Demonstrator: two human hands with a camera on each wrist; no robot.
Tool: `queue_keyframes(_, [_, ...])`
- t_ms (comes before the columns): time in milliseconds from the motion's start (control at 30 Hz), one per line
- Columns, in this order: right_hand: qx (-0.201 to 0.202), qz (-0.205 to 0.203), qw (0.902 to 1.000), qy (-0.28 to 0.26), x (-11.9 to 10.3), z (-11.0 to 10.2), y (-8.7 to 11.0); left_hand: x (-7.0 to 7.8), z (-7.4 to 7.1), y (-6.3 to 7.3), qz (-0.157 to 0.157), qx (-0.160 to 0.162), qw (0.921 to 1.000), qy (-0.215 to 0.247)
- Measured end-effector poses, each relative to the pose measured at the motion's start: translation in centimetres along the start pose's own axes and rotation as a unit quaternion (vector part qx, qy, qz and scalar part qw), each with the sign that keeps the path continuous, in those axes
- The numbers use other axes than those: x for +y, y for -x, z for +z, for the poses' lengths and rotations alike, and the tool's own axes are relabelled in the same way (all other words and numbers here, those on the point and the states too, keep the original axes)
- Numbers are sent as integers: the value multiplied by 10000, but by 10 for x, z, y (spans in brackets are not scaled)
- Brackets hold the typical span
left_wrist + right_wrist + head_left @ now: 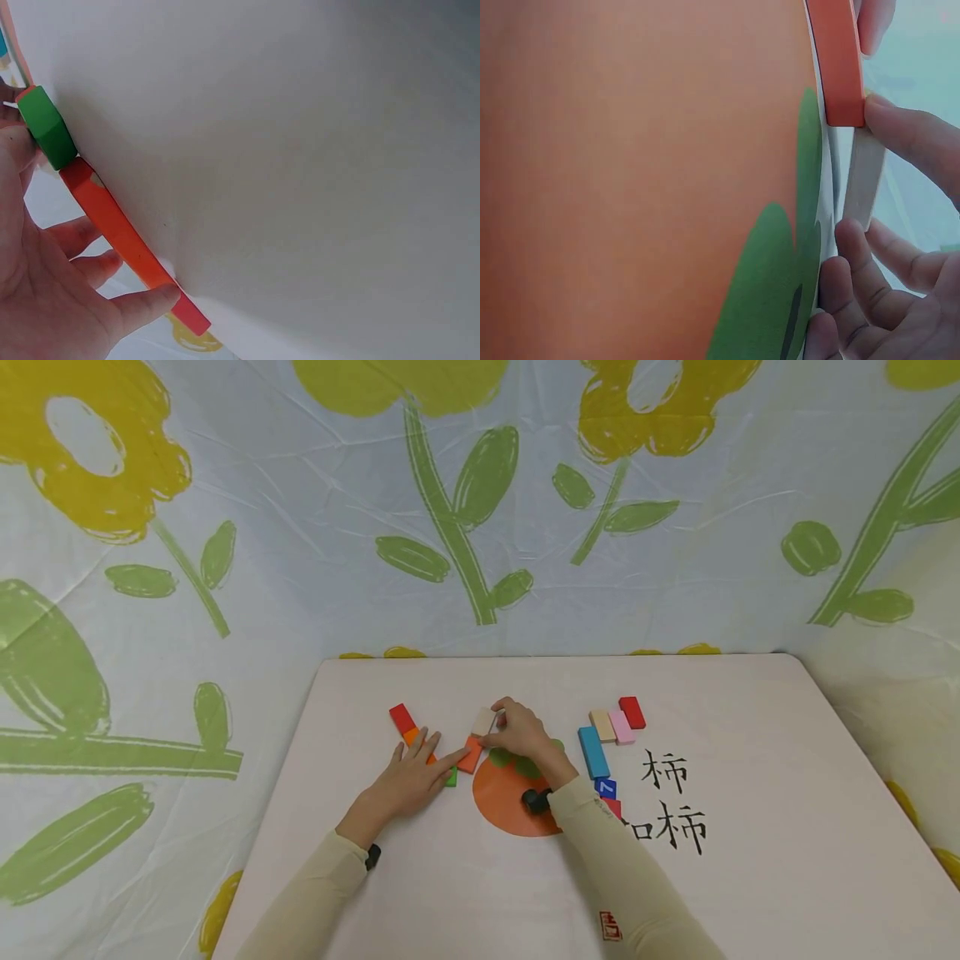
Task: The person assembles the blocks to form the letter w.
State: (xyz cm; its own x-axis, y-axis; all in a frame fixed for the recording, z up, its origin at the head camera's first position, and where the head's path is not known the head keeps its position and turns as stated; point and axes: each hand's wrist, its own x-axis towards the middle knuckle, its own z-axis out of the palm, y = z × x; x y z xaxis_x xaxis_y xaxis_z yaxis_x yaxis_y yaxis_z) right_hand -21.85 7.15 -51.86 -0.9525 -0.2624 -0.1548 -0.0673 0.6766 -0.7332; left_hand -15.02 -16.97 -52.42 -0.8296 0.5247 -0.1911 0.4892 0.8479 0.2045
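My right hand pinches a pale whitish block lengthwise, thumb at the near end and fingertips at the far end. That near end meets an orange-red block. With fingers spread, my left hand rests along a slanting line of blocks. Its index finger reaches to the orange-red block; other fingers lie at an orange block. A green block joins the orange one at an angle, mostly covered by the hand in the head view. The red block forms the line's far left end.
Right of the printed orange fruit stands another chain: a blue block, a beige block, a pink block, a red block and a dark blue block marked 7. My right forearm partly covers another red block.
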Motion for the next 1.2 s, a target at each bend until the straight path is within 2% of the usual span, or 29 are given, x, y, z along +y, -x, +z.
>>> queue_keyframes(267, [-102, 35, 9999, 74, -1, 0, 0, 2, -3, 2, -26, -35, 10000, 22])
queue_keyframes(900, [-61, -66, 9999, 92, 0, 0, 1, 0, -2, 1, 35, 28, 9999, -122])
queue_keyframes(1200, [-32, -129, 9998, 112, 1, 0, 1, 2, -7, 1, 94, 21, 9999, -108])
